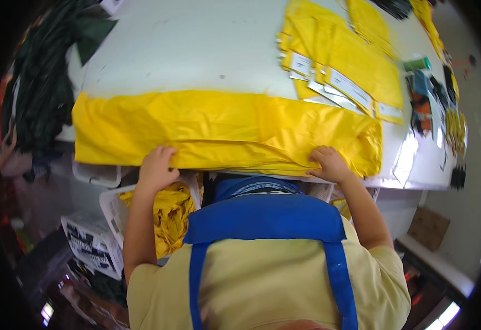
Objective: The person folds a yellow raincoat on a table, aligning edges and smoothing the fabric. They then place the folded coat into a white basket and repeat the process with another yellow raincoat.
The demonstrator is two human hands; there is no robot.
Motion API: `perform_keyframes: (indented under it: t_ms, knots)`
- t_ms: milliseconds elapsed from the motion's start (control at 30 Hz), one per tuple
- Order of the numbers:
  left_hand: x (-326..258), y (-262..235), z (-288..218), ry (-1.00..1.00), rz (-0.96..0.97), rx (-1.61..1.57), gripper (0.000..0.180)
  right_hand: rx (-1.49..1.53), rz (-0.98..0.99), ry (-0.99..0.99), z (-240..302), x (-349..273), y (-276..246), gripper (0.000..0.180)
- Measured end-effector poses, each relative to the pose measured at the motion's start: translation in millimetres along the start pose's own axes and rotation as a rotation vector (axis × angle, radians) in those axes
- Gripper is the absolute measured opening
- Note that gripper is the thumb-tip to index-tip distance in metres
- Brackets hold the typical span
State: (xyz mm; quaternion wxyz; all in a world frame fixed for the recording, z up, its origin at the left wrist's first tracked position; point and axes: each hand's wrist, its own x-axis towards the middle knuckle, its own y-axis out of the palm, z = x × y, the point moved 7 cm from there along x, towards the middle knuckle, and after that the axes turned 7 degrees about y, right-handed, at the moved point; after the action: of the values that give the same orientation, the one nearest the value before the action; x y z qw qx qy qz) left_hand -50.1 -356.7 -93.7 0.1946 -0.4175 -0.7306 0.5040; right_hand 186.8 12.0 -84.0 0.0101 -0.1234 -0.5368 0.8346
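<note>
White tabletop (pixel 196 49) fills the upper view, with one long folded yellow fabric piece (pixel 224 132) lying across its near edge. Both hands press down on that edge: the left hand (pixel 157 166) and the right hand (pixel 330 164) each rest with fingers curled over the fold, though whether they pinch it is hard to tell. Behind lies a stack of yellow packaged items (pixel 339 66) (the count is unclear, as they overlap). Below the table, one white basket (pixel 111 209) holds more yellow cloth, partly hidden by the left forearm.
</note>
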Motion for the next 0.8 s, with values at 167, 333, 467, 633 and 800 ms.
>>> perform_keyframes:
  t_ms: [167, 333, 467, 633, 800]
  knots:
    - [79.3, -25.7, -91.9, 0.073, -0.195, -0.468, 0.037, -0.147, -0.445, 0.336, -134.6, 5.2, -83.0, 0.053]
    - [199.3, 20.5, -172.3, 0.051, 0.116, -0.087, 0.044, -0.050, -0.146, 0.465, -229.1, 8.2, -75.1, 0.043]
    - [210.3, 65.2, -123.0, 0.012, 0.077, -0.364, 0.041, -0.092, -0.334, 0.387, -234.0, 2.2, -95.2, 0.025]
    - [172.2, 96.3, -91.3, -0.397, 0.202, -0.988, 0.041, -0.329, -0.565, 0.287, -244.6, -21.8, -74.2, 0.016]
    - [209.0, 49.7, -130.1, -0.140, 0.095, -0.060, 0.046, -0.362, -0.384, 0.226, -233.0, -7.7, -82.2, 0.023]
